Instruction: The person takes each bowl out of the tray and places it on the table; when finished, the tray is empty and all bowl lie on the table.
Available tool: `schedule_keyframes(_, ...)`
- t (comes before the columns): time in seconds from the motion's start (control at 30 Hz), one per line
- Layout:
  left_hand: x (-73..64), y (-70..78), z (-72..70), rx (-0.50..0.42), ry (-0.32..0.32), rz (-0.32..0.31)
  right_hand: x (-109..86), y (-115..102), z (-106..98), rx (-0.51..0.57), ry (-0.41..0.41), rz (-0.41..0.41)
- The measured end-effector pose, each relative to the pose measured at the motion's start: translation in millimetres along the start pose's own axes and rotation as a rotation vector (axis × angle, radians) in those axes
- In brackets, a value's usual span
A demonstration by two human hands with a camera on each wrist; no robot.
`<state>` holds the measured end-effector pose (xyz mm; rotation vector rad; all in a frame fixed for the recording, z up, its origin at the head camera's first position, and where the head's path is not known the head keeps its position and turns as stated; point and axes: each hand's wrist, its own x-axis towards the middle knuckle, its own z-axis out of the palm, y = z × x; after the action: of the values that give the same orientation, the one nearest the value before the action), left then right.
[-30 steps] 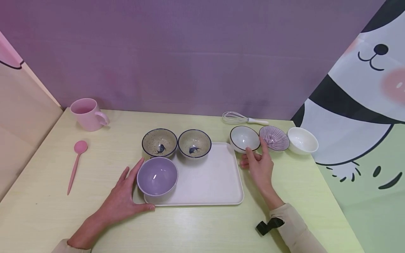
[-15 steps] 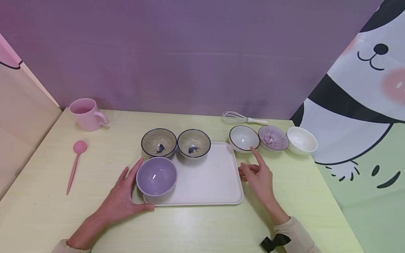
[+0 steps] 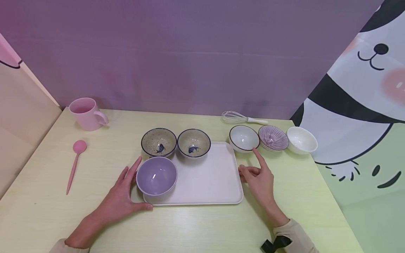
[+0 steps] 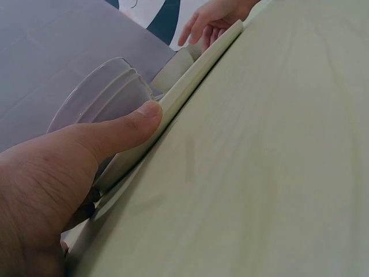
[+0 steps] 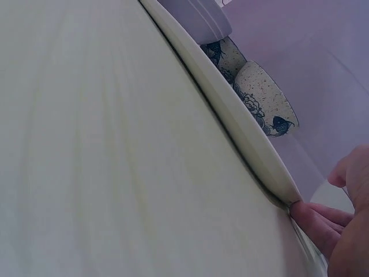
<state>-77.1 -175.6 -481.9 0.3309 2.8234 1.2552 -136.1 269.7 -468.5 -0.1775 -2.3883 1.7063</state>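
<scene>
A white rectangular tray (image 3: 209, 182) lies on the table. My left hand (image 3: 118, 196) holds its front left corner, thumb (image 4: 130, 130) on the front rim and fingers along the left side. A purple bowl (image 3: 156, 176) stands on the tray beside that hand. Behind it, two speckled bowls (image 3: 159, 142) with blue fish overlap the tray's back edge. My right hand (image 3: 261, 182) touches the right edge with its lower fingers (image 5: 314, 228). Its forefinger points at a dark-rimmed white bowl (image 3: 244, 137); contact there is unclear.
A purple striped bowl (image 3: 273, 138) and a plain white bowl (image 3: 302, 140) continue the row at the right. Behind them lies a whisk (image 3: 240, 117). A pink mug (image 3: 87, 114) and pink spoon (image 3: 76, 158) are at the left.
My right hand has drawn back slightly from the row of bowls, and its lower fingers now touch the tray's right edge. The left hand, tray and bowls look nearly unmoved.
</scene>
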Motion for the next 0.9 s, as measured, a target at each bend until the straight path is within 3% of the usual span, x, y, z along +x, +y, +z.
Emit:
schedule_keyframes(0.27, 0.8, -9.2, -2.6, -0.087, -0.009, 0.054, -3.3, -2.1, 2.6, 0.014, -0.022, 0.010)
schedule_keyframes(0.43, -0.1, -13.9, -5.5, -0.120, -0.024, 0.049, -7.8, -5.1, 4.4, 0.035, -0.036, 0.005)
schedule_keyframes(0.63, -0.5, -17.0, -4.9, -0.128, -0.025, 0.054, -9.6, -5.7, 5.8, 0.022, -0.035, -0.061)
schedule_keyframes(0.9, -0.4, -16.2, -5.5, -0.136, -0.027, 0.087, -9.2, -5.7, 8.4, -0.043, 0.031, -0.210)
